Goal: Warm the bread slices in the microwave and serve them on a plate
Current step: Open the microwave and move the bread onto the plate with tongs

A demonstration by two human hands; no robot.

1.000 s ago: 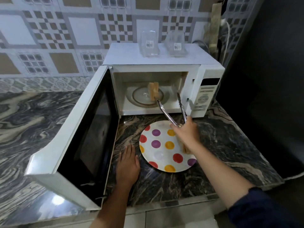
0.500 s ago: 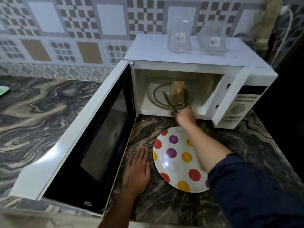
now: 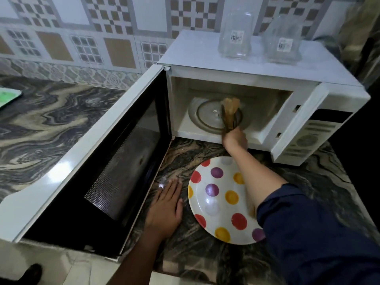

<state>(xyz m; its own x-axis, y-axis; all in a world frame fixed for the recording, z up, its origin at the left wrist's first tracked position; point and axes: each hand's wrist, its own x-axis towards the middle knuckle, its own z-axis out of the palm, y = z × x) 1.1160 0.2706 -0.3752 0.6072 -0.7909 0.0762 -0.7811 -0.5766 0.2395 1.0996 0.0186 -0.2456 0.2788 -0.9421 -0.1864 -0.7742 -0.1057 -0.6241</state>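
A white microwave (image 3: 257,64) stands with its door (image 3: 98,161) swung wide to the left. Inside, a bread slice (image 3: 231,108) stands upright over the glass turntable (image 3: 207,116). My right hand (image 3: 234,138) sits at the cavity's mouth, shut on metal tongs (image 3: 224,122) whose arms run up either side of the bread. Below it lies a white plate with coloured dots (image 3: 218,200) on the counter; a brown scrap of bread shows at its right rim under my forearm. My left hand (image 3: 164,208) rests flat on the counter, fingers apart, just left of the plate.
Two clear glass jars (image 3: 235,31) (image 3: 282,38) stand on top of the microwave. The marbled counter (image 3: 51,124) stretches left, with a green item (image 3: 8,95) at its far left edge. A patterned tile wall lies behind; dark space borders the right.
My right hand has pushed the tongs deeper into the microwave and their arms have closed around the upright bread slice. The view has moved closer. My left hand stays flat.
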